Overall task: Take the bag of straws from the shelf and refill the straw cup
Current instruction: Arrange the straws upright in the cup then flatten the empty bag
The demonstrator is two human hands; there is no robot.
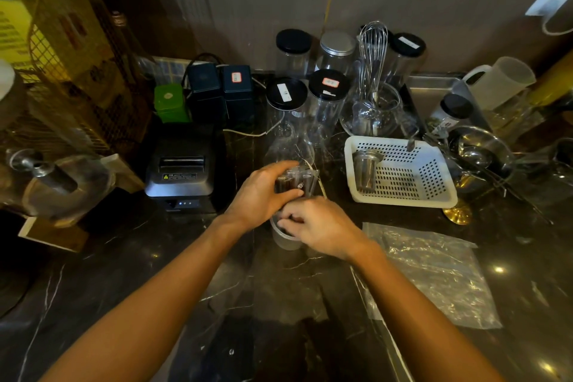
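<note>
A bundle of dark wrapped straws (299, 180) stands upright in a clear straw cup (286, 237) on the dark marble counter. My left hand (263, 192) wraps around the upper part of the bundle from the left. Lower down, my right hand (316, 225) grips the straws at the cup's rim and hides most of the cup. The clear plastic straw bag (434, 273) lies flat on the counter to the right of my right forearm.
A black receipt printer (181, 170) sits left of the cup. Behind it stand several clear jars (286, 105) with black lids. A white perforated basket (403, 174) holding a metal strainer is to the right, with metal bowls (483, 152) beyond.
</note>
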